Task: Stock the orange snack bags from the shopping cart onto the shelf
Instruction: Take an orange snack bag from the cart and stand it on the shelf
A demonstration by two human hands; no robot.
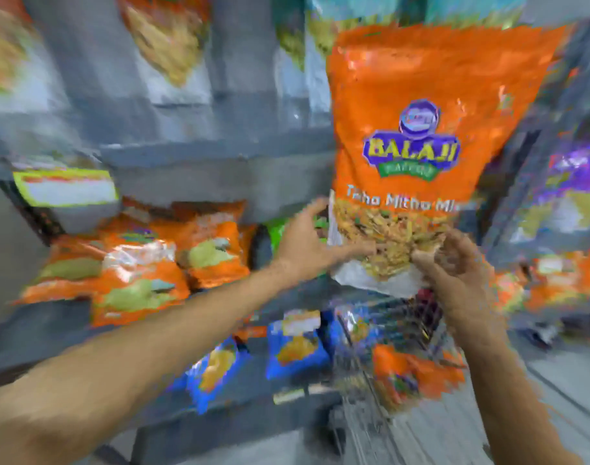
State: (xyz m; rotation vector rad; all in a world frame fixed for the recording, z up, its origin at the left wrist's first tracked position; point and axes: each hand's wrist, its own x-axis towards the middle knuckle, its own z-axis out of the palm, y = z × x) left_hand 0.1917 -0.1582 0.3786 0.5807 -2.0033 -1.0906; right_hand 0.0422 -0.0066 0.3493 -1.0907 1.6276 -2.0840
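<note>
A large orange snack bag [431,122] is held upright in the air, right of centre, its front label facing me. My right hand [454,276] pinches its bottom edge. My left hand [307,243] is spread against the bag's lower left corner, thumb on the front. Several orange snack bags [142,266] lie on the grey shelf [186,169] at the left. Below the held bag, the wire shopping cart [360,380] holds another orange bag [411,374]. The frame is blurred.
Blue snack bags [297,347] sit on a lower shelf. Pale and orange bags hang on the upper shelf [166,38]. A yellow-edged price tag [65,189] is on the shelf edge. More shelving with orange and purple bags [568,273] stands at the right.
</note>
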